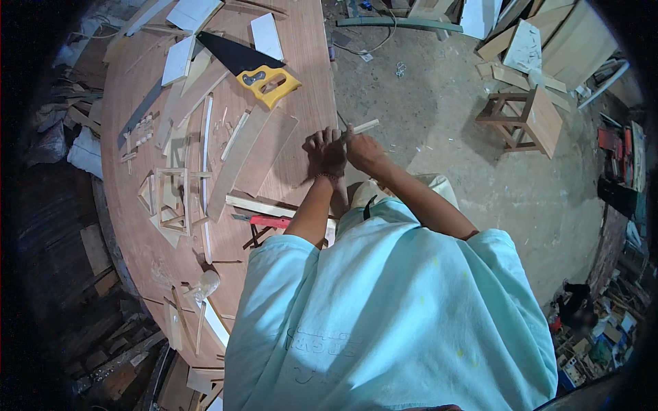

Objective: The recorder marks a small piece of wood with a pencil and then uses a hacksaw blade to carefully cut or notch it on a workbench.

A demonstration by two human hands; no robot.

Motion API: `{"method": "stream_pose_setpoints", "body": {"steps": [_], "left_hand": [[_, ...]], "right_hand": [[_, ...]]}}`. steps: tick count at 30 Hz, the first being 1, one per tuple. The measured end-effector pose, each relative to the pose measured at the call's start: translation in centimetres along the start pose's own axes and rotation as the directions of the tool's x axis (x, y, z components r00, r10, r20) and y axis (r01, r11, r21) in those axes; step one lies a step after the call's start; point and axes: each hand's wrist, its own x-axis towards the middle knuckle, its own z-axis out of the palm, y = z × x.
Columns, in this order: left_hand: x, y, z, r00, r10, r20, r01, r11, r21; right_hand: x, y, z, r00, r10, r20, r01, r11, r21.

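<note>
My left hand point(325, 152) is at the right edge of the wooden table, with its fingers bent and what lies beneath them hidden. Right beside it, my right hand point(367, 152) is closed around a short pale wooden strip point(367, 126), whose free end sticks out over the floor. A thin dark piece shows just above where the hands meet; its kind is unclear. Near my left hand lie flat thin boards point(269, 147). Farther up the table rests a handsaw point(264, 77) with a black blade and yellow handle.
On the table point(130, 226) are a small wooden frame point(173, 198), a red-handled utility knife point(269, 221), a clear plastic bag point(205, 284), white-faced offcuts point(267, 38) and several strips. A wooden stool point(524, 122) lies tipped on the concrete floor point(439, 130). Boards point(582, 41) lean at the far right.
</note>
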Motion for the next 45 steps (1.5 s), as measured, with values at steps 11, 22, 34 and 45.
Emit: {"method": "stream_pose_setpoints", "body": {"steps": [11, 22, 34, 45], "left_hand": [[-0.5, -0.4, 1.3, 0.992, -0.078, 0.099, 0.083, 0.996, -0.045], [-0.2, -0.9, 0.7, 0.952, -0.178, 0.249, 0.205, 0.975, -0.085], [-0.1, -0.4, 0.2, 0.985, -0.163, 0.050, 0.164, 0.986, -0.032], [-0.4, -0.8, 0.3, 0.972, -0.204, 0.119, 0.205, 0.979, 0.001]], "right_hand": [[-0.1, -0.9, 0.7, 0.986, 0.126, 0.105, -0.124, 0.992, -0.030], [-4.1, -1.8, -1.1, 0.976, 0.108, 0.188, -0.097, 0.993, -0.064], [-4.7, -1.2, -0.7, 0.992, 0.050, 0.111, -0.039, 0.994, -0.100], [-4.7, -2.1, -1.2, 0.992, 0.068, 0.107, -0.055, 0.991, -0.125]]}}
